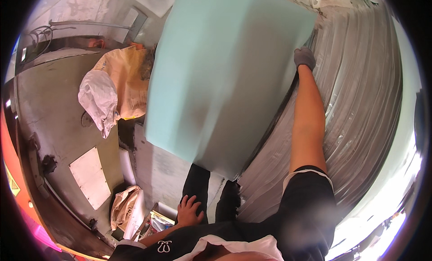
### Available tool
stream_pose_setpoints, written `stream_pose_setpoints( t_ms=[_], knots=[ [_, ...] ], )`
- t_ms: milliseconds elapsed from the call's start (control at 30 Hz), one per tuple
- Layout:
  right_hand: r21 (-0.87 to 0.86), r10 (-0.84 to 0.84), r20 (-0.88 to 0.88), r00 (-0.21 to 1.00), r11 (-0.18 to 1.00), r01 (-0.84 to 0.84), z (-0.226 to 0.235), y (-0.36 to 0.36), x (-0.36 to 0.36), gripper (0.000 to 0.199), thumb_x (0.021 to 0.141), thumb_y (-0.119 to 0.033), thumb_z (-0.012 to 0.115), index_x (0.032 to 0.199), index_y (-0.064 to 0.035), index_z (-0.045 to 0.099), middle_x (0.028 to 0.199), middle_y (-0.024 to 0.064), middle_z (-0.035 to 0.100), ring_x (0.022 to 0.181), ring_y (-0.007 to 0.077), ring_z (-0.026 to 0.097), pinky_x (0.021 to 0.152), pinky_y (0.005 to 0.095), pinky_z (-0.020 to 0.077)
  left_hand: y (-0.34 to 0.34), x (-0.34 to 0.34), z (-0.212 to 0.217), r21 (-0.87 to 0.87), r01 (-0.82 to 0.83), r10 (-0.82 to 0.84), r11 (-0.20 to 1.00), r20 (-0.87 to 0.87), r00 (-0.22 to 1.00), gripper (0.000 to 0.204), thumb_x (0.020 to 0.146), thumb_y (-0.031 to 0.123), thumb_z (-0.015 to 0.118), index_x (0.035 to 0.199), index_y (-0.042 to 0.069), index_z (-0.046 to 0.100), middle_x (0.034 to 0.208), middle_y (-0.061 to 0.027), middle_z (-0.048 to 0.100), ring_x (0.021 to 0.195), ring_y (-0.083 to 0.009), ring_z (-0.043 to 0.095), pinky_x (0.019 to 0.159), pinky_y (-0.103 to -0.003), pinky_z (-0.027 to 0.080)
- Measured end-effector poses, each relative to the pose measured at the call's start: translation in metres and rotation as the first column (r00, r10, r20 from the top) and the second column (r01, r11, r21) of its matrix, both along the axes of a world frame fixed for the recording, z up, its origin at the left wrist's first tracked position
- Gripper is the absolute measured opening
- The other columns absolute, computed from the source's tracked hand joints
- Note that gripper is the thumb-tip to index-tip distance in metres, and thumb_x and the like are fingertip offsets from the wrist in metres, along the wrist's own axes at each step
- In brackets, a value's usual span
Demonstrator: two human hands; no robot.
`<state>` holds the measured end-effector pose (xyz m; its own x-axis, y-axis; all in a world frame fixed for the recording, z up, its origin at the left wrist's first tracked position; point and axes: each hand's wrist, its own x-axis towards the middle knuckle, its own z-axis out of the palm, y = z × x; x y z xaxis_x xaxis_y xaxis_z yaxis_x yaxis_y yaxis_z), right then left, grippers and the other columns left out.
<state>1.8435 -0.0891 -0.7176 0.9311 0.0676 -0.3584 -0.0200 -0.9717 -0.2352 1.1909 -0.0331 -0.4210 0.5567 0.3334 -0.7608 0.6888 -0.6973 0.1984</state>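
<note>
A large pale green sheet [216, 81] stands in front of me, its surface slightly bowed and shaded. My right arm is stretched far forward, and my right hand [304, 57], in a grey glove, is closed on the sheet's right edge near its far corner. The fingers behind that edge are hidden. My left hand [189, 211] is bare and lies on my black trouser leg [196, 185] with its fingers spread, holding nothing.
Along the right runs a tall stack of greyish, film-like layers [351, 103]. A brown paper sack [130, 81] and a white bag [99, 99] sit left of the sheet, by a grey metal panel [49, 103]. Near my left arm stands a box [157, 222] with assorted items.
</note>
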Motion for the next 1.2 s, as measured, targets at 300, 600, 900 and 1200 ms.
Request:
stream_pose_setpoints(
  t_ms=[300,600,900,1200],
  knots=[
    [0.032,-0.232,-0.038,0.972,0.972,0.233,0.008,0.009,-0.023,0.039,0.087,-0.033,0.044,0.111,-0.0053,0.058,0.126,0.0163,0.052,0.112,0.0352,0.054,0.093,0.0442,0.0436,0.001,0.003,-0.003,0.023,0.029,-0.030,0.999,0.050,0.998,0.043,0.064,0.028,0.071,0.104,0.016,0.062,0.129,-0.0052,0.047,0.126,-0.0344,0.036,0.089,-0.050,0.037],
    [-0.039,-0.149,-0.051,0.988,0.988,0.147,0.019,0.012,0.012,0.048,0.080,-0.030,0.053,0.115,0.0017,0.056,0.117,0.0206,0.058,0.106,0.0331,0.058,0.090,0.0437,0.0444,0.002,0.003,-0.004,-0.026,0.002,-0.002,1.000,0.022,1.000,0.043,0.064,0.028,0.072,0.105,0.017,0.063,0.129,-0.0070,0.046,0.126,-0.0382,0.034,0.094,-0.052,0.036],
    [0.230,-0.293,-0.344,0.892,0.895,0.383,0.019,0.013,0.041,0.045,0.078,-0.042,0.054,0.097,-0.0032,0.065,0.099,0.0172,0.065,0.094,0.0331,0.061,0.080,0.0414,0.0472,0.004,0.002,-0.004,-0.020,0.010,-0.010,1.000,0.016,1.000,0.043,0.064,0.028,0.072,0.105,0.017,0.063,0.129,-0.0062,0.047,0.126,-0.0368,0.035,0.094,-0.052,0.036],
    [-0.110,0.921,-0.085,0.381,0.371,-0.922,0.075,0.145,-0.072,0.028,0.079,-0.026,0.047,0.084,-0.0078,0.068,0.090,0.0143,0.067,0.081,0.0333,0.064,0.070,0.0448,0.0505,-0.002,-0.010,0.006,-0.015,-0.029,0.030,0.999,0.079,0.996,0.041,0.066,0.029,0.072,0.104,0.017,0.063,0.127,-0.0052,0.049,0.125,-0.0360,0.036,0.094,-0.051,0.037]
  ],
)
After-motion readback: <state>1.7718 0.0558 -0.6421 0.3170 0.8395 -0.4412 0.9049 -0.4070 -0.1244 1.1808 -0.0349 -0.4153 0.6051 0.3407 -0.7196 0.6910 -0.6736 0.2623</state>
